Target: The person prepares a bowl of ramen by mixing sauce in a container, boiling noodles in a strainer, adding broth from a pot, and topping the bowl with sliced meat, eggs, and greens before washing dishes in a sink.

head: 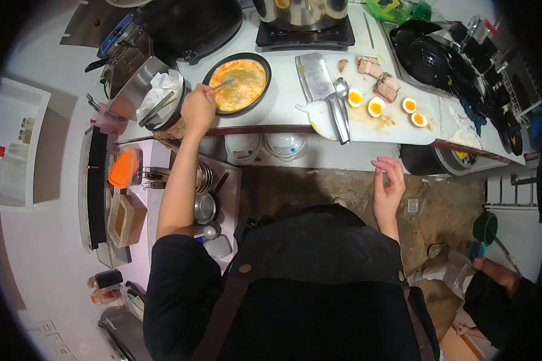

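Note:
My left hand (199, 108) grips a metal utensil (226, 83), its far end in a dark round bowl (267, 85) of orange, creamy soup (237, 97). My right hand (388, 182) hangs off the counter's front edge, fingers loosely curled, holding nothing. Above it lies a white cutting board (366, 131) with a cleaver's broad blade (313, 76), a metal spoon (342, 88) beside its handle, metal tongs (338, 121), several halved soft-boiled eggs (376, 107) and pieces of sliced cooked meat (387, 87). Left of the soup, metal tongs (156, 109) rest on a dark bowl holding crumpled white paper (167, 85).
A large steel pot (302, 16) stands on a black induction cooker (305, 36) behind. Black bowls (422, 56) fill the right rear. Two white bowls (285, 145) sit beneath the counter. Another person (497, 298) is at lower right, arms visible. Shelves with pans (205, 207) stand at left.

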The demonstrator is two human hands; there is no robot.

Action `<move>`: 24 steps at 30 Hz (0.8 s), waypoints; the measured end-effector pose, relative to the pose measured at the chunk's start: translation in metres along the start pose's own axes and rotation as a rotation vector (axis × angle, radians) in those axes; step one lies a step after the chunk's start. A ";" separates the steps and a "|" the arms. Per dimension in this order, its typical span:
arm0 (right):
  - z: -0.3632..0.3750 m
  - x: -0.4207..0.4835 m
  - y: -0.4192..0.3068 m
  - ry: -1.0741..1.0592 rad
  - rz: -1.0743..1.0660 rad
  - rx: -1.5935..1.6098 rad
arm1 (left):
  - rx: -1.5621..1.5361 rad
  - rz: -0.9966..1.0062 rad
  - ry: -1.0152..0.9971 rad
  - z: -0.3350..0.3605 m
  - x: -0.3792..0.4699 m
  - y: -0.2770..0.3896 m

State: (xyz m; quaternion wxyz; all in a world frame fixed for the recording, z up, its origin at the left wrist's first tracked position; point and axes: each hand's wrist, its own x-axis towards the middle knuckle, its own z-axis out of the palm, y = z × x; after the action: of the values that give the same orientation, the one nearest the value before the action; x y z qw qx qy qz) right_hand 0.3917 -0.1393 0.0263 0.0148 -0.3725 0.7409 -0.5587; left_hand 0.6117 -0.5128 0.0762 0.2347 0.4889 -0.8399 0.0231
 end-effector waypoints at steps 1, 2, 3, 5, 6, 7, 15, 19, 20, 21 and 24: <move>0.002 -0.004 0.000 0.001 0.014 0.009 | -0.042 0.000 0.038 -0.004 0.000 0.000; 0.003 -0.007 -0.001 0.001 0.027 0.018 | -0.056 -0.019 0.041 -0.009 0.001 0.000; 0.005 -0.009 -0.002 0.015 0.027 0.023 | -0.052 -0.014 0.066 -0.019 0.002 0.002; 0.009 -0.010 -0.006 0.042 0.022 0.031 | -0.049 -0.006 0.118 -0.039 0.008 0.003; 0.010 -0.010 -0.009 0.045 0.004 0.024 | -0.073 0.013 0.146 -0.051 0.012 0.003; 0.011 -0.009 -0.011 0.050 -0.011 0.013 | -0.068 0.025 0.158 -0.067 0.017 0.010; 0.018 -0.004 -0.023 0.073 -0.063 -0.031 | 0.017 0.118 0.205 -0.161 0.075 0.008; 0.017 -0.005 -0.023 0.088 -0.072 -0.013 | 0.159 0.182 0.179 -0.197 0.084 0.014; 0.016 -0.006 -0.023 0.092 -0.072 -0.015 | 0.162 0.209 0.152 -0.196 0.088 0.011; 0.016 -0.008 -0.022 0.083 -0.069 -0.023 | 0.162 0.240 0.123 -0.191 0.092 0.009; 0.013 -0.014 -0.016 0.082 -0.050 -0.072 | 0.223 0.218 0.001 -0.143 0.093 0.031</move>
State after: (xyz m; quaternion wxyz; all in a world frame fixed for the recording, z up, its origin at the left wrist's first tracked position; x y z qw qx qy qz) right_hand 0.4157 -0.1435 0.0293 -0.0430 -0.3677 0.7510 -0.5468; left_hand 0.6006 -0.5337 0.2476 0.1755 0.4179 -0.8800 0.1419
